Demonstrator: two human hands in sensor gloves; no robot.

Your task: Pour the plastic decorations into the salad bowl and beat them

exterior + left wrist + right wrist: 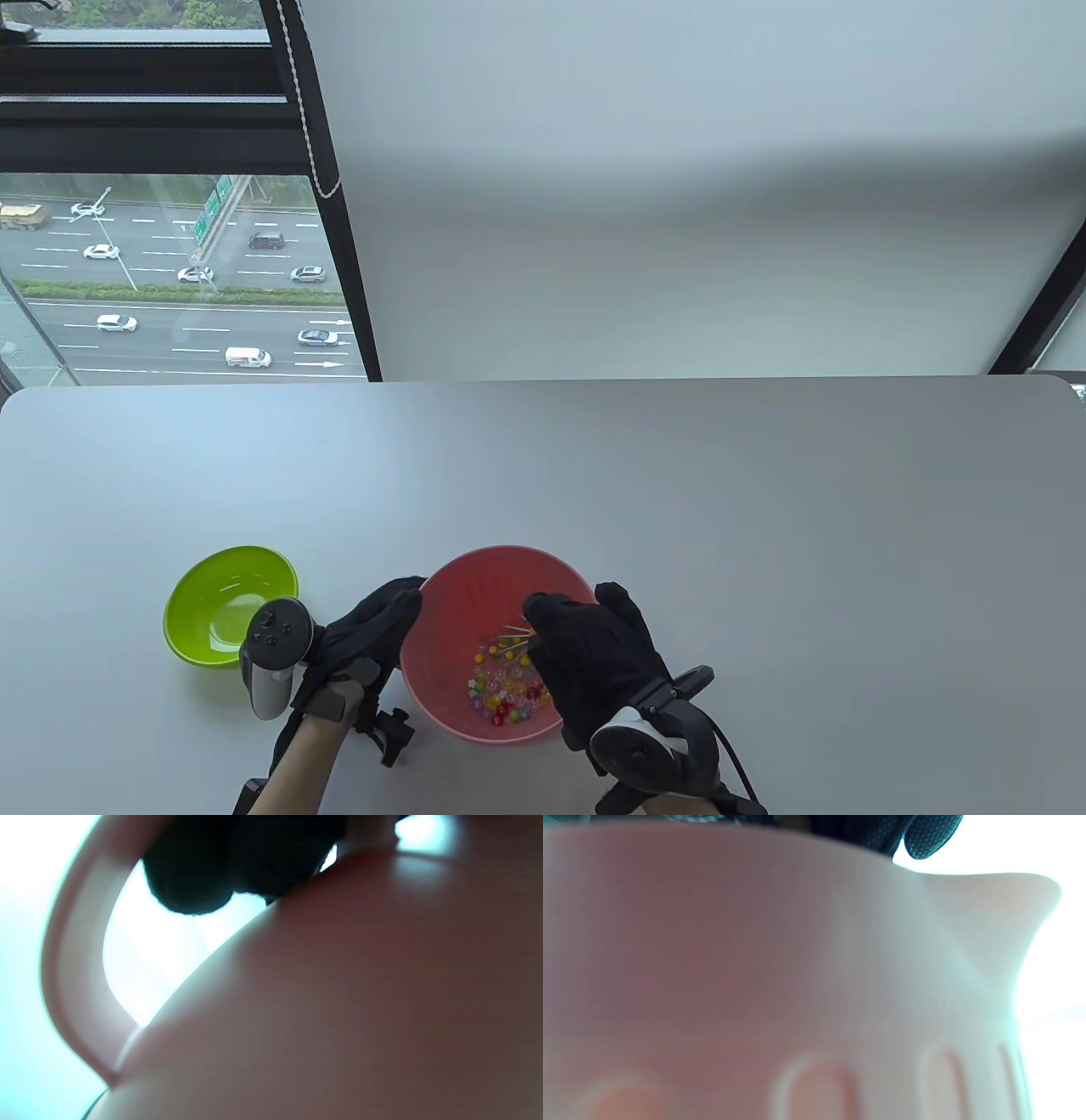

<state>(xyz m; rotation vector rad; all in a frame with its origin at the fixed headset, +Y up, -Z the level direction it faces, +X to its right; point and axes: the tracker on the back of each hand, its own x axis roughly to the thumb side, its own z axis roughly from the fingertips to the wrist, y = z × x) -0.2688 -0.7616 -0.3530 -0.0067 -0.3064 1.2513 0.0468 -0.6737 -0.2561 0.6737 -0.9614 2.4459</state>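
Beating under way in the pink salad bowl near the desk's front edge

Left hand (365, 645) grips the salad bowl (441, 671) by its left rim; right hand (594, 654) hangs over the bowl, pinching a thin whisk (514, 632) whose wires slant down-left into the plastic decorations (505, 688). Handle hidden under the glove; green bowl (204, 594) sits left

Bench (594, 475): pale grey, rounded far corners, matte top in soft daylight.
Blind (679, 187): white, lowered behind the bench.
Window (170, 280): left of the blind, black-framed, overlooking a multi-lane highway with cars.
Bead cord (310, 102): hangs along the blind's left edge.
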